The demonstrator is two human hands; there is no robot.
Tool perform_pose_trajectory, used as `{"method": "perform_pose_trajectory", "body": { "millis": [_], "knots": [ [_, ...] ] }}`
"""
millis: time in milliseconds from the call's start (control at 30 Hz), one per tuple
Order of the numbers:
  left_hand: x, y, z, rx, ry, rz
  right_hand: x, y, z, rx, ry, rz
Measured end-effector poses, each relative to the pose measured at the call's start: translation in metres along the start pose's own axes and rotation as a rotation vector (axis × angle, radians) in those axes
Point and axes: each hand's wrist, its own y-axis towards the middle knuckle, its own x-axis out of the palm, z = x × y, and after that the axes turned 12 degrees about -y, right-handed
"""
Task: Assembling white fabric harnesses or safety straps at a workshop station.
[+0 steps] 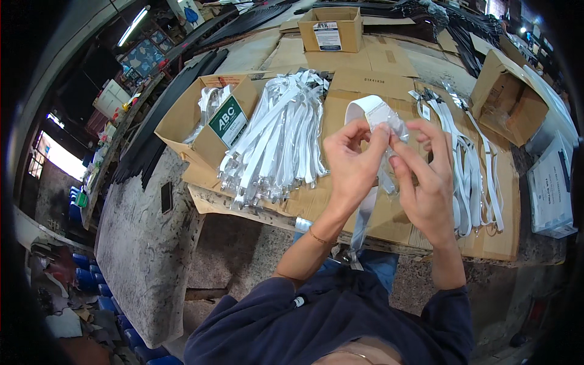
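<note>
A white belt (360, 108) curls over above my hands, and its tail hangs down past the table's front edge with a metal buckle (348, 256) near its lower end. My left hand (354, 159) is closed on the belt, thumb and forefinger pinching it. Clear plastic film (395, 123) wraps the belt where my fingers meet. My right hand (426, 182) pinches this film, its other fingers curled. Left of my hands lies a large pile of white belts (283, 131) with metal buckles. To the right, more white belts (465, 179) are spread on flattened cardboard (389, 213).
An open cardboard box (176, 121) with a green label holds white belts at the left. Other open boxes stand at the back (330, 27) and right (514, 97). A phone (166, 198) lies on the left table. Long black strips (164, 115) lie behind it.
</note>
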Motion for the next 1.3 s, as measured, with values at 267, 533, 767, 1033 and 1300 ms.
{"method": "perform_pose_trajectory", "body": {
  "millis": [267, 533, 767, 1033, 1300],
  "knots": [
    [0.004, -0.008, -0.006, 0.032, 0.118, 0.032, 0.029, 0.006, 0.022, 0.397, 0.969, -0.143],
    [-0.019, -0.013, -0.009, 0.234, 0.233, 0.070, 0.049, 0.000, 0.004, 0.357, 0.897, -0.092],
    [-0.048, 0.039, 0.059, 0.694, 0.797, -0.145, 0.049, 0.023, 0.018, 0.392, 0.877, -0.165],
    [-0.003, 0.140, 0.126, 0.630, 0.875, -0.935, -0.011, 0.160, 0.041, -0.138, 0.278, -0.300],
    [0.007, 0.143, 0.144, 0.736, 0.846, -0.674, -0.063, 0.258, 0.019, -0.296, 0.267, -0.706]
  ]
}}
